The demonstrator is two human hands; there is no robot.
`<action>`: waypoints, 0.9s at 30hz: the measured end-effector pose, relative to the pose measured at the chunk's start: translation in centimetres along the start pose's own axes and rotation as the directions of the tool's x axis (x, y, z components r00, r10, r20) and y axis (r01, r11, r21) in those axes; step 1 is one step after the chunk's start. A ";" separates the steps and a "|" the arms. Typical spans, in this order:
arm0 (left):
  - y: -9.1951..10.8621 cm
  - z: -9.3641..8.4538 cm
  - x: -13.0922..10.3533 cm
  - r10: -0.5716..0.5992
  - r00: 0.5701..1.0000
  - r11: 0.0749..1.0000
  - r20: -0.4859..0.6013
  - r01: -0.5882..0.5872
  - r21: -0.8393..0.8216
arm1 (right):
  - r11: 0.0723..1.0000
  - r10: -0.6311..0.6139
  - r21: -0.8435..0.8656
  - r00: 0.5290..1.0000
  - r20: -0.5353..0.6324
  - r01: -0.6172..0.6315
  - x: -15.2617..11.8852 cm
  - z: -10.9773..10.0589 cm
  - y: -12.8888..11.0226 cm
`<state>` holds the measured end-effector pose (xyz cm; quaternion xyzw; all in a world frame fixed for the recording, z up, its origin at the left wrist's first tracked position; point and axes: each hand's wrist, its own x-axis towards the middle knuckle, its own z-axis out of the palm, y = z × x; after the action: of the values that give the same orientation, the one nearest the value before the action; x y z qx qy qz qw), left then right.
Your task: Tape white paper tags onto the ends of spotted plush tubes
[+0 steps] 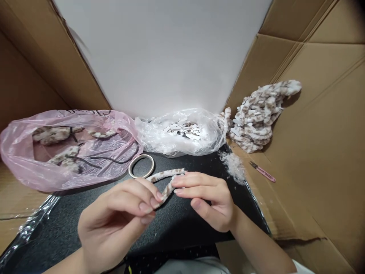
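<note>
A thin white plush strip (168,190) with brown spots is bent into a loop above the black table mat. My left hand (119,213) pinches the near part of it between thumb and fingertips. The fingers of my right hand (208,194) are stretched out against the strip's upper end, and its thumb stands apart. Behind the left fingers, the far part of the strip (168,173) curves across the mat, passing close to a roll of tape (130,167). The left fingers hide some of the strip.
A pink plastic bag (19,152) holds spotted plush pieces and dark cords. Beside it, a clear bag (154,142) contains small white pieces. At the right are a plush pile (256,118), white fluff (234,167) and pink thread snips (262,172). Cardboard walls (319,152) enclose the sides.
</note>
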<state>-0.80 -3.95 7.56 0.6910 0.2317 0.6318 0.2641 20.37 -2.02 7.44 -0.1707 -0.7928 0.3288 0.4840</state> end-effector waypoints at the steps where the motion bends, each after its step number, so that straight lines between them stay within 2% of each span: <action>1: 0.3 0.5 1.0 0.021 1.000 1.000 -0.003 -0.021 0.004 | 1.000 -0.009 -0.001 1.000 0.004 0.009 0.0 0.0 0.0; 3: 0.9 0.8 2.0 0.083 0.996 0.996 0.016 -0.084 0.033 | 1.000 -0.028 -0.006 1.000 0.008 0.028 0.0 0.1 -0.2; 5: 1.2 0.7 1.9 0.126 0.989 0.983 0.072 -0.134 0.122 | 0.999 -0.031 -0.025 0.999 0.016 0.032 0.0 0.4 -0.2; 7: 1.0 0.9 1.2 0.151 0.970 0.933 0.189 -0.203 0.298 | 0.997 0.022 -0.076 0.999 0.043 -0.019 0.0 1.0 0.2; 8: 0.7 1.3 0.8 0.169 0.942 0.881 0.291 -0.277 0.383 | 0.990 0.076 -0.127 0.995 0.064 -0.067 0.0 1.5 0.7; 9: 0.3 1.9 0.3 0.193 0.889 0.816 0.415 -0.381 0.436 | 0.974 0.140 -0.191 0.986 0.085 -0.122 0.0 2.0 1.2; 10: -0.3 2.7 -0.1 0.240 0.806 0.752 0.542 -0.507 0.421 | 0.950 0.206 -0.260 0.974 0.100 -0.174 0.0 2.6 1.7; 11: -1.1 3.6 -0.4 0.240 0.696 0.714 0.677 -0.599 0.363 | 0.923 0.260 -0.319 0.960 0.106 -0.214 0.0 3.2 2.1; 12: -1.9 4.4 -0.6 0.247 0.641 0.697 0.726 -0.639 0.326 | 0.891 0.306 -0.384 0.945 0.117 -0.242 0.0 3.8 2.4; 14: -3.7 5.4 -0.7 0.267 0.643 0.708 0.718 -0.636 0.306 | 0.826 0.379 -0.501 0.913 0.152 -0.259 -0.1 4.4 2.3; 16: -5.4 5.1 -0.2 0.327 0.657 0.710 0.679 -0.645 0.282 | 0.768 0.430 -0.594 0.880 0.201 -0.240 -0.4 4.3 1.4; 18: -6.7 3.8 0.8 0.342 0.668 0.685 0.661 -0.659 0.311 | 0.749 0.439 -0.635 0.859 0.263 -0.188 -1.0 3.3 -0.1; 20: -7.3 1.9 1.8 0.296 0.712 0.635 0.637 -0.645 0.425 | 0.741 0.398 -0.661 0.871 0.288 -0.120 -1.7 1.9 -1.6; 22: -7.4 0.4 2.5 0.199 0.789 0.552 0.581 -0.580 0.599 | 0.695 0.299 -0.713 0.938 0.176 -0.088 -2.6 0.5 -2.9; 23: -7.3 0.0 2.7 0.144 0.826 0.502 0.545 -0.536 0.679 | 0.677 0.224 -0.728 0.972 0.066 -0.106 -2.9 0.1 -3.4; 24: -7.0 -0.1 2.7 0.094 0.854 0.456 0.512 -0.494 0.740 | 0.690 0.152 -0.711 0.987 -0.043 -0.137 -3.2 -0.1 -3.8; 25: -6.7 0.0 2.5 0.051 0.869 0.426 0.493 -0.465 0.776 | 0.738 0.105 -0.656 0.987 -0.120 -0.158 -3.4 0.0 -4.0; 26: -6.4 0.4 2.3 0.029 0.873 0.411 0.487 -0.454 0.790 | 0.814 0.094 -0.559 0.985 -0.145 -0.160 -3.5 0.4 -4.0; 27: -5.9 0.9 2.0 0.013 0.868 0.409 0.496 -0.457 0.790 | 0.894 0.109 -0.425 0.989 -0.099 -0.140 -3.4 1.1 -3.9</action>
<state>0.38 1.71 5.08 0.8669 0.3632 0.2839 -0.1898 21.19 -7.27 7.51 -0.3354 -0.8152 0.1697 0.4407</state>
